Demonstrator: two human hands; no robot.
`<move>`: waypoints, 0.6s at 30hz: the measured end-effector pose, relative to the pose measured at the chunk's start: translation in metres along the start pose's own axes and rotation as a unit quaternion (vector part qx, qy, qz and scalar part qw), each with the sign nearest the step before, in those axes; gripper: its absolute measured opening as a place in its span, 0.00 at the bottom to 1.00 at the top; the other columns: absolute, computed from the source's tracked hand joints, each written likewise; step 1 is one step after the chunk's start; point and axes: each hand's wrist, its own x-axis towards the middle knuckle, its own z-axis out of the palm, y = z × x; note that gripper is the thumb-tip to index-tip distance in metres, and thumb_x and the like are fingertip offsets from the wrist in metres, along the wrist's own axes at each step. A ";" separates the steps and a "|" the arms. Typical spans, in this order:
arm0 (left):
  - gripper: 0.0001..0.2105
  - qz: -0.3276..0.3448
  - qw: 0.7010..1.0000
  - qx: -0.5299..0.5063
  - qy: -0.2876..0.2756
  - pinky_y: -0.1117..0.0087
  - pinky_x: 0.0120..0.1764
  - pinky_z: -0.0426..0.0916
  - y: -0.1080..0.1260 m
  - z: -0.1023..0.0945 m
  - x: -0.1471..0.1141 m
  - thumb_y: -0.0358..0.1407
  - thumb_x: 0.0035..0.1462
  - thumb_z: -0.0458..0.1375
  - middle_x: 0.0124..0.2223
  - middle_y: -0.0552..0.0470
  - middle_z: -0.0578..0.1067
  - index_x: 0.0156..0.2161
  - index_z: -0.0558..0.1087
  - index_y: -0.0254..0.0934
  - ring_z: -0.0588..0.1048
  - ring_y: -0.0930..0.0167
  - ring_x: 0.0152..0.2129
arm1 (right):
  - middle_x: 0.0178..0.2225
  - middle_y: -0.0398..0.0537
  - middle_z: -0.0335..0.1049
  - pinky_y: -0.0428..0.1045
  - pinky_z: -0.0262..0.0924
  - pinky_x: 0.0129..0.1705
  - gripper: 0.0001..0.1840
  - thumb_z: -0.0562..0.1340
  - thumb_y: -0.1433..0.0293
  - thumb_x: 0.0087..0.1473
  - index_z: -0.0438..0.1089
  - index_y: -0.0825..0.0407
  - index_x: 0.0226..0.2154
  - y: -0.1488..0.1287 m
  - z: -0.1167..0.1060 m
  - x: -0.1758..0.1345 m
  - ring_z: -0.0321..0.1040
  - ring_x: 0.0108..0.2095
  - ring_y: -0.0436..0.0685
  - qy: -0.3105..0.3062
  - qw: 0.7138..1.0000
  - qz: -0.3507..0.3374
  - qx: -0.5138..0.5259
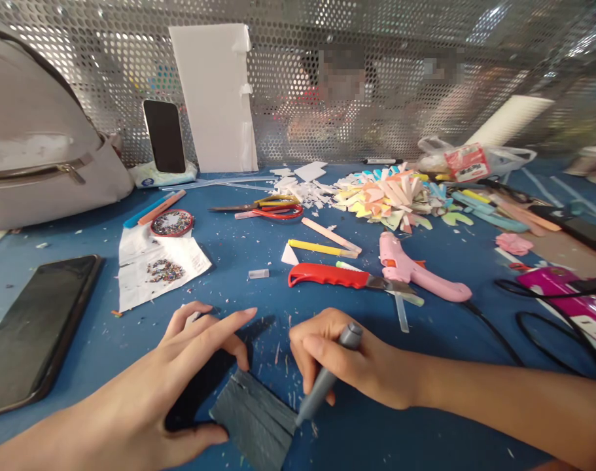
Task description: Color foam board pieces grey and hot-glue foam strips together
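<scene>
My right hand (347,360) is closed around a grey marker pen (322,386), slanting down to the left. Its lower end meets the right edge of a small flat piece coloured dark grey (253,418), with streaks and darker lines across it. From the other side, my left hand (175,366) steadies this piece on the blue table, thumb at its left edge and a fingertip at its top corner. The index finger of that hand stretches out above the table. Something small and pale shows between the left fingers, too hidden to name.
Beyond my hands lie a red-handled knife (330,276), a pink glue gun (420,268), scissors (278,208) and heaped paper pieces (381,193). Left are a phone (37,327) and white paper with coloured bits (135,261). A perforated metal screen (288,78) stands behind.
</scene>
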 end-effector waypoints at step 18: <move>0.46 0.016 1.000 -0.003 0.022 0.48 0.67 0.41 -0.002 0.003 0.000 0.30 0.57 0.62 0.51 0.50 0.77 0.73 0.40 0.44 0.74 0.61 0.51 | 0.23 0.45 0.66 0.44 0.58 0.27 0.24 0.54 0.57 0.67 0.69 0.56 0.26 0.000 0.000 -0.001 0.66 0.23 0.49 0.015 1.000 0.004 -0.009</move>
